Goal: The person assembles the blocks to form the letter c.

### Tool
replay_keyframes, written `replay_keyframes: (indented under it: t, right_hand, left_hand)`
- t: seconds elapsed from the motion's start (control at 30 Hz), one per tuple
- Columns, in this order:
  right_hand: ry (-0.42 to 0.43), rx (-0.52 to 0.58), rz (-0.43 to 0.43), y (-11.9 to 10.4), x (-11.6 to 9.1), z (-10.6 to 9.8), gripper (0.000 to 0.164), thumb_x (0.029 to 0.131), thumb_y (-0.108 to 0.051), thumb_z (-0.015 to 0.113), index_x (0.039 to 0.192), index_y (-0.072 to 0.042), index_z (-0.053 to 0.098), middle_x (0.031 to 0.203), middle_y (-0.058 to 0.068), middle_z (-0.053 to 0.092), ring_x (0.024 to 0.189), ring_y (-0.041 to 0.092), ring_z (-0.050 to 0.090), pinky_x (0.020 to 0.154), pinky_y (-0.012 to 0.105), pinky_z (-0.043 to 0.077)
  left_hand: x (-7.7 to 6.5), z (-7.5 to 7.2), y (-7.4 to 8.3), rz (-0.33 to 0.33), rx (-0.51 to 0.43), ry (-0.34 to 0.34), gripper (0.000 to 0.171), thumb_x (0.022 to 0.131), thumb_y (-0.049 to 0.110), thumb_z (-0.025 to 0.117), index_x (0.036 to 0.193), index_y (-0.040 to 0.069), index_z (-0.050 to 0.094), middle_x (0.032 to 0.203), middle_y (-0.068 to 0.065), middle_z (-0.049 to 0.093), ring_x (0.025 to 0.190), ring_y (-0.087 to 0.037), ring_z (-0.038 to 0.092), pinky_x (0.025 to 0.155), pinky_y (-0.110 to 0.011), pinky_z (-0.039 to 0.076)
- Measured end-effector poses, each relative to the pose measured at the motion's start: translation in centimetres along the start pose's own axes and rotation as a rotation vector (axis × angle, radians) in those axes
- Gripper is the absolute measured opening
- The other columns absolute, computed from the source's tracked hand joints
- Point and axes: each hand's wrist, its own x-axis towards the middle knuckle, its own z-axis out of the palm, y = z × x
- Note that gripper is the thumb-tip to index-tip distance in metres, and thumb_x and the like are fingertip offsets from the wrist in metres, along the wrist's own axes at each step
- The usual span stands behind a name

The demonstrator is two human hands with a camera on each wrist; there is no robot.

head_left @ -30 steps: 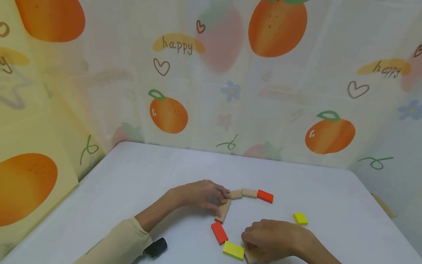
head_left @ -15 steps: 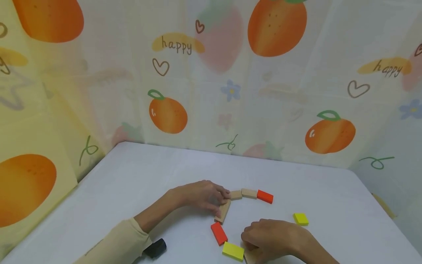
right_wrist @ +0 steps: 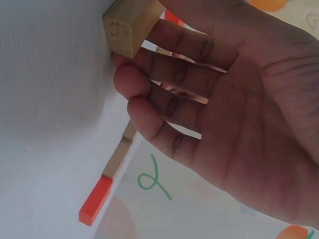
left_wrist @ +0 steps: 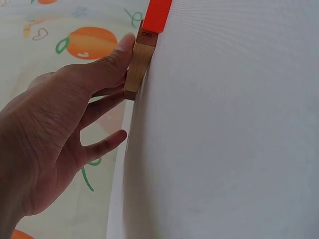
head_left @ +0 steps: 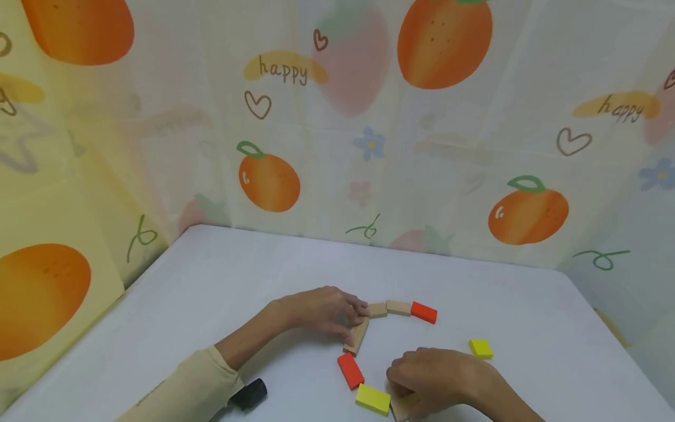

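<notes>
In the head view, a broken ring of small flat blocks lies on the table. My left hand (head_left: 321, 310) pinches a plain wooden block (head_left: 359, 336) on the ring's left side, thumb at the near end and fingertips toward the far end. My right hand (head_left: 437, 375) holds another wooden block (head_left: 403, 407) at the near side, its fingers curled beside it in the right wrist view. Between these two blocks lie a red block (head_left: 350, 370) and a yellow block (head_left: 373, 399). Part of the right-hand block is hidden under the hand.
Two wooden blocks, a nearer-left one (head_left: 378, 310) and another (head_left: 398, 308), continue the curve to a red block (head_left: 424, 312). A lone yellow block (head_left: 481, 349) lies at the right. A black object (head_left: 250, 394) shows beside the left sleeve. A patterned cloth (head_left: 327, 176) hangs behind the table.
</notes>
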Motion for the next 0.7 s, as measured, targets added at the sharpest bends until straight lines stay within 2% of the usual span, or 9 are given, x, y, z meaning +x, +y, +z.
replay_keyframes:
  t: [0.3,0.7]
  right_hand:
    - [0.003,0.004,0.006,-0.04,0.01,-0.01,0.021,0.086,-0.031,0.086,0.097,-0.034,0.069,0.078,-0.017,0.056,0.077,0.001,0.052,0.085,0.021,0.052]
    - [-0.005,0.006,0.018,-0.26,0.12,-0.11,0.018,0.088,-0.029,0.084,0.094,-0.033,0.067,0.077,-0.015,0.055,0.077,0.002,0.051,0.082,0.021,0.050]
  left_hand:
    - [-0.01,-0.01,0.02,0.001,0.010,-0.005,0.045,0.091,0.041,0.079,0.130,0.019,0.075,0.147,0.006,0.066,0.142,-0.009,0.058,0.110,-0.022,0.051]
    - [-0.09,-0.01,0.00,-0.007,0.003,-0.007,0.045,0.092,0.041,0.079,0.131,0.019,0.075,0.147,0.006,0.065,0.142,-0.008,0.058,0.110,-0.021,0.051]
